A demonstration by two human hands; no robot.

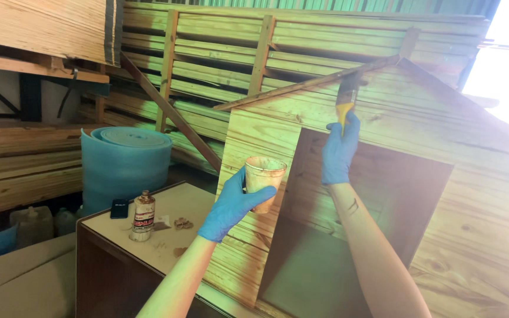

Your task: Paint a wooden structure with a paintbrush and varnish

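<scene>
A small plastic cup [265, 176] is gripped by the gloved left hand [235, 203]. A paintbrush [345, 100] is held tight by the right hand [339, 150], its bristles touching the roof edge of the wooden doghouse [472, 194]. A bottle [142, 215] is stood on the counter [201, 203].

Left hand [231, 206]: blue disposable glove, thin and close-fitting, cuff ending at the wrist. Right hand [338, 153]: matching blue glove, slightly wrinkled over the knuckles. Both forearms bare, no sleeves in view. Small dark mark on the right forearm, just below the glove cuff.
</scene>
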